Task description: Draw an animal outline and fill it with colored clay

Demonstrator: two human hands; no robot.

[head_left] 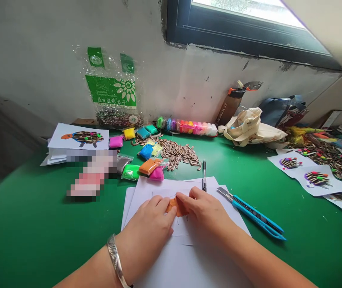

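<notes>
A flat piece of orange modelling clay (182, 209) lies on a white sheet of paper (155, 185) with thin pen outlines on it. My left hand (150, 224), with a silver bangle at its wrist, has thumb and fingers closed on the clay's left side. From the right, my right hand (207, 209) presses its curled fingers on the clay's right and top edge. Parts of the drawing are hidden under both hands. A black pen (204, 176) lies at the paper's top edge. To the right is a blue utility knife (252, 214), its blade out.
Several packets of coloured clay (131, 172) lie beyond the paper, near loose sunflower seeds (178, 152). At left is a turtle picture (81, 137) on stacked sheets. A seed bag (113, 96), bottle (230, 105) and cloth bag (249, 130) stand by the wall. Seed-decorated cards (318, 180) lie right.
</notes>
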